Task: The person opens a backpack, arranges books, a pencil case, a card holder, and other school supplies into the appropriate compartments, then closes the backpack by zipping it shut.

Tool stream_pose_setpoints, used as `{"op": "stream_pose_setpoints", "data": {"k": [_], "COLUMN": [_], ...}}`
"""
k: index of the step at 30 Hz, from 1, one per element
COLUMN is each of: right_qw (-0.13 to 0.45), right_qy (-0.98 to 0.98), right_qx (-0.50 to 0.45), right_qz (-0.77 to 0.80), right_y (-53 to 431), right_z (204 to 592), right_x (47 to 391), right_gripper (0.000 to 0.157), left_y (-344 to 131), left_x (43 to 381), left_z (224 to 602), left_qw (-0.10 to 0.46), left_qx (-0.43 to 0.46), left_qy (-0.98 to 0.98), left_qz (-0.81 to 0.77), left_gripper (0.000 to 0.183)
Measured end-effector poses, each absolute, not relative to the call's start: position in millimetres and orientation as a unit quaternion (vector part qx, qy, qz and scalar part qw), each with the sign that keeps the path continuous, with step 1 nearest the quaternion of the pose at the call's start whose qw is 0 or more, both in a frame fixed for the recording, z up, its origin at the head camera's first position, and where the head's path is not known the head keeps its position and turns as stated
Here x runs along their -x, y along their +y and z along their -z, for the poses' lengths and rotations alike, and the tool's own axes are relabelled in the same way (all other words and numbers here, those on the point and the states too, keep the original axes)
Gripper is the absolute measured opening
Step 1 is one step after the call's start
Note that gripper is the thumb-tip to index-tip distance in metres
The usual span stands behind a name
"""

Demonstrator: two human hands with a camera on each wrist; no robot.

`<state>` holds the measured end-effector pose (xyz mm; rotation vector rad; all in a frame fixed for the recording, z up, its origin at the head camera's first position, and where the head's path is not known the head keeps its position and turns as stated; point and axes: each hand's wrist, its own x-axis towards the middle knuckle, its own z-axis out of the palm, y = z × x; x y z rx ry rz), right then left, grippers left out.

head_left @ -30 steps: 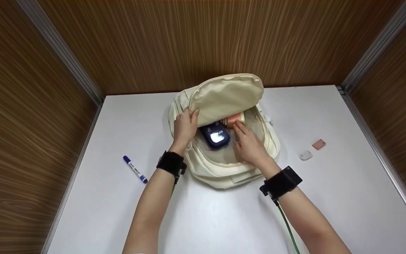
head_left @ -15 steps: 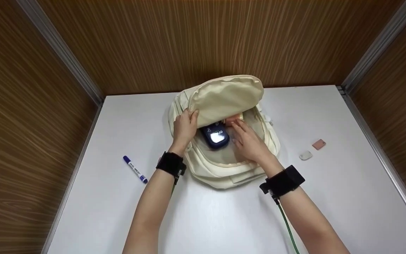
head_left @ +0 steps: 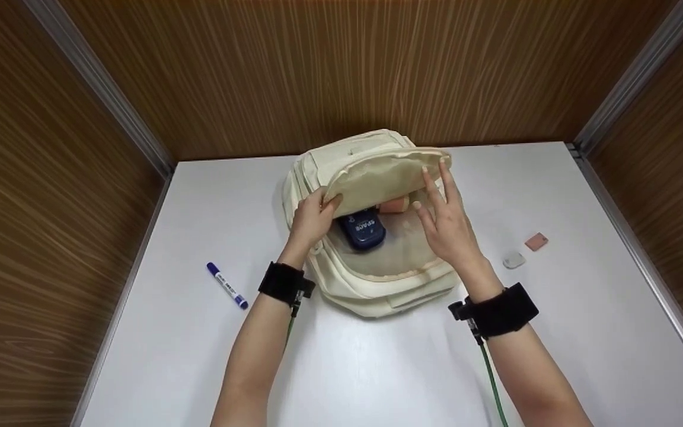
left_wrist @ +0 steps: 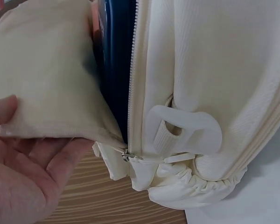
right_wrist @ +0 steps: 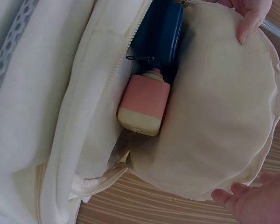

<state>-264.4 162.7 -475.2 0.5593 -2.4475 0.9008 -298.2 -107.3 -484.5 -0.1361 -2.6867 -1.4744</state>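
Observation:
A cream backpack (head_left: pixel 350 290) lies on the table with its zipped flap (head_left: pixel 377 181) partly raised. My left hand (head_left: pixel 313 218) pinches the flap's left edge, thumb on the inner lining and fingers beneath, as the left wrist view shows. My right hand (head_left: pixel 451 231) is at the flap's right edge, fingers spread and fairly straight, fingertips right at the rim. Inside the backpack sit a navy case (head_left: pixel 364 231) with white "SPACE" lettering and a pink and cream bottle (right_wrist: pixel 143 101) with a narrow stepped neck. The flap hides part of both in the head view.
A blue-capped marker (head_left: pixel 227 286) lies on the white table (head_left: pixel 353 367) to the left. On the right are a small pink piece (head_left: pixel 536 241) and a small whitish piece (head_left: pixel 513 260). Wood-grain panels (head_left: pixel 341 71) enclose the back and sides. Green cables trail from both wrist straps.
My right hand has left the pink bottle inside the backpack and moved up and right to the flap's edge. The flap has tipped lower towards me, my left hand still holding its edge.

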Motion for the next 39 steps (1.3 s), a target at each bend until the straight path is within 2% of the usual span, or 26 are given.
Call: {"op": "stream_pose_setpoints", "data": {"k": [3, 6, 10, 13, 15, 22, 26, 30, 34, 39], "right_qw": [0.250, 0.255, 0.248, 0.252, 0.261, 0.283, 0.281, 0.220, 0.095, -0.033], "right_qy": [-0.888, -0.888, -0.891, -0.888, -0.886, -0.896, -0.917, -0.940, -0.958, -0.962], "right_qx": [-0.210, -0.211, -0.204, -0.194, -0.182, -0.121, -0.099, -0.100, -0.112, -0.097], "right_qz": [-0.324, -0.318, -0.322, -0.331, -0.338, -0.319, -0.267, -0.240, -0.244, -0.253], "right_y": [167.2, 169.7, 170.2, 169.6, 169.2, 175.7, 182.3, 187.0, 188.8, 185.7], "right_z": [476.3, 479.7, 484.0, 486.0, 486.7, 485.7, 488.8, 492.5, 495.2, 502.2], "right_x": [263.2, 261.1, 257.2, 255.1, 254.0, 249.6, 250.1, 251.0, 254.1, 259.0], "right_gripper": [0.058, 0.055, 0.053, 0.048, 0.044, 0.029, 0.018, 0.022, 0.040, 0.059], "left_y": [-112.2, -119.4, -128.6, -128.2, -123.4, -96.0, -76.8, -58.0, -46.5, -44.3], "left_x": [294.0, 289.8, 283.2, 277.5, 274.4, 260.6, 250.7, 245.0, 240.8, 237.3], "left_z": [483.9, 484.4, 486.5, 487.5, 487.9, 489.4, 495.6, 502.5, 510.6, 516.9], "left_qw": [0.000, -0.043, -0.098, -0.116, -0.110, -0.028, 0.003, 0.042, 0.069, 0.058], "left_qx": [0.086, 0.135, 0.212, 0.241, 0.241, 0.203, 0.168, 0.151, 0.144, 0.137], "left_qy": [-0.863, -0.852, -0.854, -0.862, -0.870, -0.929, -0.961, -0.977, -0.982, -0.985], "left_qz": [0.498, 0.503, 0.466, 0.431, 0.415, 0.307, 0.219, 0.146, 0.101, 0.087], "left_gripper": [0.022, 0.025, 0.042, 0.058, 0.059, 0.039, 0.044, 0.048, 0.051, 0.051]}}
